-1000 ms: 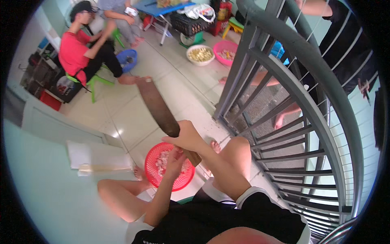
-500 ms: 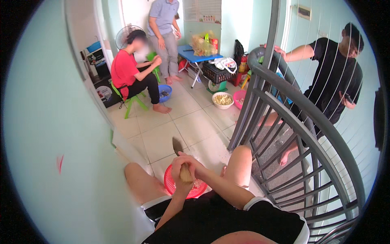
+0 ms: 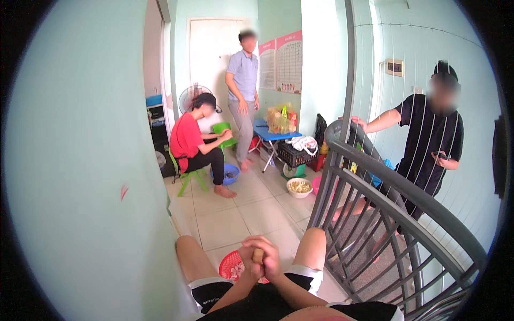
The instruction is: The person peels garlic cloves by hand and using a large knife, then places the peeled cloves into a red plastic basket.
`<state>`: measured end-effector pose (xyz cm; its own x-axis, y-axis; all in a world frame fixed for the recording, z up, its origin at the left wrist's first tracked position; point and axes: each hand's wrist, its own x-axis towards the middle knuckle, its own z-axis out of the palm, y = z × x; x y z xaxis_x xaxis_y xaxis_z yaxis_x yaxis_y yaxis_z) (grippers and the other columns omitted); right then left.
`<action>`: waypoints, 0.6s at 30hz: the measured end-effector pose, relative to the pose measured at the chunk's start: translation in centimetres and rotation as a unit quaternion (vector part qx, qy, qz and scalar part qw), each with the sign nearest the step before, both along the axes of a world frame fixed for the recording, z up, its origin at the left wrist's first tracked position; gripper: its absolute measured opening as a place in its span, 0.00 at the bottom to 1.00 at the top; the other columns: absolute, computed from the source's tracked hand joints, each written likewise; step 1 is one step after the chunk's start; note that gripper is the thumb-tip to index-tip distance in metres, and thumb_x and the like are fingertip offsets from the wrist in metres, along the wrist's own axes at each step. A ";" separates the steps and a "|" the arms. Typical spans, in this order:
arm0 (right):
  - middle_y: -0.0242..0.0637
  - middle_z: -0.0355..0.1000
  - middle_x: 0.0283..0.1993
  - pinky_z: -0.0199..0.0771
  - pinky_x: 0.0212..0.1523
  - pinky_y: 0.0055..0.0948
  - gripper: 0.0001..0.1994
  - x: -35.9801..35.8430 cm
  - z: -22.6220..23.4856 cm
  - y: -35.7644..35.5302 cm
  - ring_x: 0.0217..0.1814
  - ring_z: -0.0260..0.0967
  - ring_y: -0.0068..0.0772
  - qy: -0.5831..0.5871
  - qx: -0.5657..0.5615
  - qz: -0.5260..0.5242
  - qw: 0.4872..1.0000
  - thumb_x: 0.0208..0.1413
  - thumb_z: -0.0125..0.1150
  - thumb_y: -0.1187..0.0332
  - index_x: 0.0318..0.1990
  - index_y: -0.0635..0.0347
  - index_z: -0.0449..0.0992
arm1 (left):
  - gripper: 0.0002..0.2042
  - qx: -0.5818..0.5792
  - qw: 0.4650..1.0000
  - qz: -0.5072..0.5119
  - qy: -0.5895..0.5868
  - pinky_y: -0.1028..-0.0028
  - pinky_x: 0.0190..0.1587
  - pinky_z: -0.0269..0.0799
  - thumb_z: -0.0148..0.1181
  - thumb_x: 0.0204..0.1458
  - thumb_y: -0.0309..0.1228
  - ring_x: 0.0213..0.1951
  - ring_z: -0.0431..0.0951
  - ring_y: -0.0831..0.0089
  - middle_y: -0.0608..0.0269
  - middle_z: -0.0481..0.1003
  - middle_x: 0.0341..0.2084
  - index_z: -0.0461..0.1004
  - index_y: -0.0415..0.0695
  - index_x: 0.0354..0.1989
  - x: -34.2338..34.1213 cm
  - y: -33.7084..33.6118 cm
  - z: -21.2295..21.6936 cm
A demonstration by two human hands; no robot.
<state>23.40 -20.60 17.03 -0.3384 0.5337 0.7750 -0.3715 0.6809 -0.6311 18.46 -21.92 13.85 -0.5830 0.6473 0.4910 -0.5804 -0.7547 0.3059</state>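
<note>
My two hands are closed together in front of my lap. Between them shows the blunt tan end of a wooden knife handle [image 3: 258, 255], pointing back at me. My left hand [image 3: 249, 266] wraps it from the left side, and my right hand [image 3: 272, 261] closes round it from the right, fingers folded over the top. The blade is hidden beyond the hands. Below them, between my knees, sits a red perforated basket [image 3: 225, 266] with pale pieces in it, partly covered by my hands and forearms.
A dark metal railing [image 3: 412, 184] curves along my right, with a person [image 3: 428, 139] behind it. A wall [image 3: 91, 160] stands close left. Ahead are a seated person in red [image 3: 187, 136] by a blue basin [image 3: 231, 179], a standing person [image 3: 243, 80], and a white bowl [image 3: 300, 196].
My view has tilted upward. The knife blade, seen pointing away from me earlier, is now out of sight. My hands have drawn closer together round the handle. The seated person's head has lowered.
</note>
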 end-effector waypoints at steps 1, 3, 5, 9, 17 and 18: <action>0.47 0.72 0.39 0.68 0.46 0.35 0.29 0.0 -1.1 0.7 0.43 0.69 0.42 0.057 0.001 0.031 0.998 0.55 0.37 0.48 0.38 0.69 0.74 | 0.19 0.058 0.981 -0.058 -0.174 0.86 0.45 0.66 0.46 0.49 0.23 0.11 0.56 0.77 0.69 0.58 0.01 0.57 0.47 0.05 2.3 0.3 1.4; 0.49 0.71 0.37 0.68 0.44 0.36 0.32 0.7 -1.5 0.4 0.41 0.69 0.43 0.053 -0.024 0.036 0.998 0.55 0.36 0.45 0.37 0.70 0.74 | 0.17 0.039 0.997 0.016 -0.066 0.84 0.41 0.65 0.45 0.49 0.26 0.12 0.58 0.76 0.68 0.60 0.03 0.59 0.45 0.08 1.9 0.0 1.5; 0.51 0.70 0.34 0.68 0.41 0.36 0.31 0.9 -1.5 0.1 0.36 0.68 0.42 0.065 -0.051 0.055 0.995 0.56 0.36 0.45 0.35 0.71 0.73 | 0.15 -0.012 0.975 0.170 0.143 0.79 0.33 0.64 0.45 0.51 0.31 0.15 0.62 0.75 0.65 0.63 0.08 0.63 0.43 0.13 1.0 -0.7 0.7; 0.50 0.70 0.34 0.68 0.40 0.35 0.28 1.0 -1.3 -0.7 0.37 0.68 0.41 0.092 -0.055 0.075 0.991 0.56 0.38 0.49 0.35 0.71 0.73 | 0.16 -0.099 0.828 0.368 0.412 0.71 0.25 0.66 0.43 0.53 0.38 0.23 0.73 0.69 0.61 0.70 0.17 0.68 0.38 0.22 -0.5 -0.9 -1.7; 0.50 0.72 0.29 0.69 0.29 0.32 0.25 4.1 3.4 -2.7 0.27 0.69 0.39 0.192 0.126 0.077 0.970 0.59 0.41 0.54 0.34 0.71 0.76 | 0.14 -0.017 0.674 0.542 0.502 0.63 0.32 0.69 0.45 0.54 0.34 0.32 0.73 0.56 0.46 0.71 0.35 0.68 0.34 0.40 1.5 -2.9 -4.7; 0.50 0.72 0.29 0.69 0.28 0.31 0.25 4.4 3.7 -3.0 0.27 0.69 0.39 0.216 0.146 0.085 0.962 0.59 0.41 0.54 0.34 0.72 0.76 | 0.16 -0.032 0.732 0.475 0.487 0.68 0.31 0.68 0.44 0.54 0.37 0.32 0.73 0.62 0.49 0.71 0.35 0.66 0.35 0.39 1.5 -3.0 -4.7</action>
